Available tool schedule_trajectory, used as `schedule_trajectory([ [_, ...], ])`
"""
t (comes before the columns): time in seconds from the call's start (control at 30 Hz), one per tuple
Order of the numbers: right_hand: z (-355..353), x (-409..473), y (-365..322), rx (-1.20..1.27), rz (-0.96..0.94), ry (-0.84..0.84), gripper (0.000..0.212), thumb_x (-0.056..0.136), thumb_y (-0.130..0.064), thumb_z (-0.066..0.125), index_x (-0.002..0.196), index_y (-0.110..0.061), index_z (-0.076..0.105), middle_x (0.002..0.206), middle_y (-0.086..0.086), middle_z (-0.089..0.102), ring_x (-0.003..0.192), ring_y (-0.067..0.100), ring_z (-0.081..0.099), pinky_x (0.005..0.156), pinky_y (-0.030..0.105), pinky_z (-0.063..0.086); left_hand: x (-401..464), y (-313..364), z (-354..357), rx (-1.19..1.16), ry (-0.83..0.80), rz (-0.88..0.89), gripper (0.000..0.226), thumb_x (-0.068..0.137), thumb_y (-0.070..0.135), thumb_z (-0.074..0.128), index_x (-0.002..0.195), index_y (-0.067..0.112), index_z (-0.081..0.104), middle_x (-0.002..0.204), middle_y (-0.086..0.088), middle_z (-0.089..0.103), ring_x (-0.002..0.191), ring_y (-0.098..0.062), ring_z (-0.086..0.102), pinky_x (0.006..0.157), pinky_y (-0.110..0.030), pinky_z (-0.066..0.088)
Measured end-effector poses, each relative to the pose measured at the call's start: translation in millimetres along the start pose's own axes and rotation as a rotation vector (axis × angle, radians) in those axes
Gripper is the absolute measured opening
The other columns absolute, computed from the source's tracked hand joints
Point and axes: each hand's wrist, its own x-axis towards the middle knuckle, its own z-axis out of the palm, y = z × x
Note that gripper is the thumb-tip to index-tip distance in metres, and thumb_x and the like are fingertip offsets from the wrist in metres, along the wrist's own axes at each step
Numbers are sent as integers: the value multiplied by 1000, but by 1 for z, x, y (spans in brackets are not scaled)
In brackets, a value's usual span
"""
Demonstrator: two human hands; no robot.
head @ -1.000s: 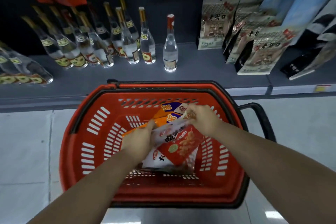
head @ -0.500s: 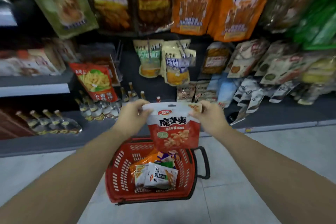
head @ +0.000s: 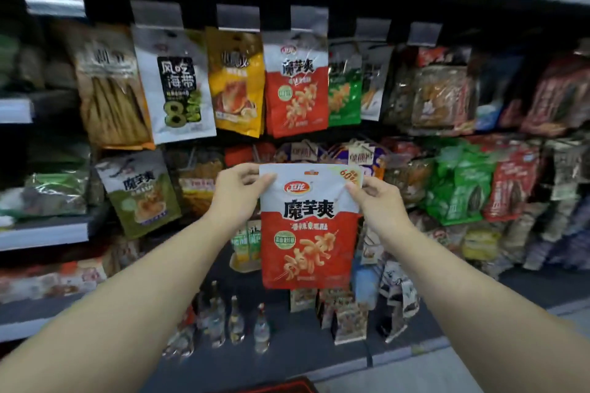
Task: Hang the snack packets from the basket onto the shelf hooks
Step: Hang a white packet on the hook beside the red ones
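Head view shows the left hand pinching the top left corner of a red-and-white konjac snack packet, thumb on the front and fingers behind, while the right hand pinches the top right corner the same way, so the packet hangs upright and flat between them. A second ago both hands were down in the red basket gripping this packet among the others; half a second ago it was lifted just above the basket; now it is raised well clear, and only a sliver of the basket's rim shows far below the hands. Directly above the hands, on the upper row, hangs a matching red konjac packet under a grey price-tag holder, with a green packet just to its right and a yellow packet to its left. The lift out of the basket looks finished, and the packet's hang hole now needs carrying up to that matching hook. The hook itself is hidden behind the hanging packets, so threading it will likely take careful aim.
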Motion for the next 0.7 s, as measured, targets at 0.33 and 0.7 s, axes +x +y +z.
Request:
schedule_trajectory([
  [0.33,-14,121,-51,2,-117,54,26,91,-31,61,84,-7,67,90,12,72,81,30,68,74,48,57,112,50,19,31,105,111,6,87,21,68,87,15,68,88,-3,73,77,-11,69,67,-24,56],
  [0.7,-3,286,-75,149,-164,-48,43,89,-32,63,95,10,58,100,30,63,70,24,54,63,36,41,237,65,59,-85,380,72,20,84,25,71,100,13,67,86,3,70,76,-14,66,59,-25,48],
])
